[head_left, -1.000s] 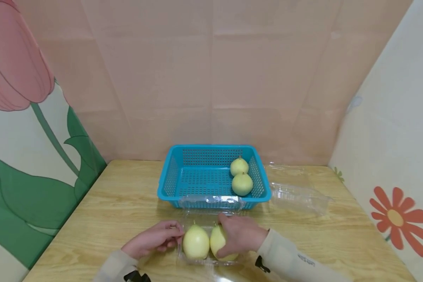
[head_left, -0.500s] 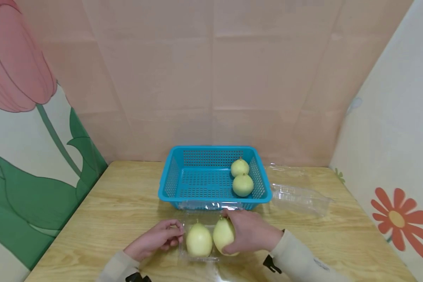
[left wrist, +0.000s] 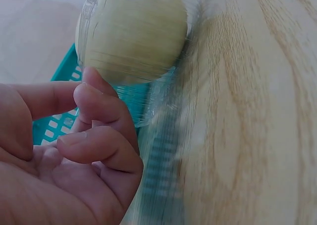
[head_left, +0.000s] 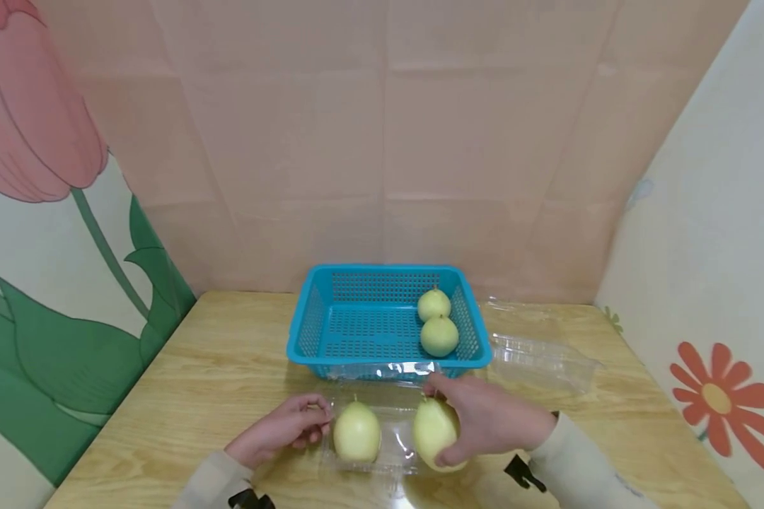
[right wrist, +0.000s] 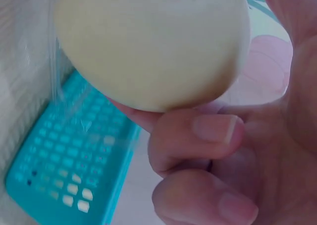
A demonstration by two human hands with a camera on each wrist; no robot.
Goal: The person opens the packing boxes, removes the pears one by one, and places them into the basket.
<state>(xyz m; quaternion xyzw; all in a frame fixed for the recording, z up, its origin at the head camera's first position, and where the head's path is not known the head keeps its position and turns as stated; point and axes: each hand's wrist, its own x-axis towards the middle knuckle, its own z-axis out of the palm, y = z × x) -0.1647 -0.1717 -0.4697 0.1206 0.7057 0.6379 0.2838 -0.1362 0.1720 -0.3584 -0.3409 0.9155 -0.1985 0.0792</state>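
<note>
An open clear plastic clamshell box [head_left: 395,435] lies in front of the basket. One yellow-green pear [head_left: 356,433] sits in its left half. My left hand [head_left: 289,428] pinches the box's left wall between thumb and forefinger, seen closely in the left wrist view beside that pear [left wrist: 133,36]. With fingers and thumb around it, my right hand [head_left: 493,418] grips a second pear [head_left: 434,433] at the box's right end. In the right wrist view this held pear [right wrist: 153,46] fills the top, apart from the plastic wall at left.
A blue perforated basket [head_left: 293,346] stands behind the box, with two pears [head_left: 439,335] along its right side. Another clear plastic clamshell [head_left: 541,360] lies open to the basket's right. The wooden table [head_left: 229,353] meets a pink backdrop and side walls.
My right hand has carried its pear to the right, widening the gap from the left pear. The left hand keeps its pinch on the box with barely any movement.
</note>
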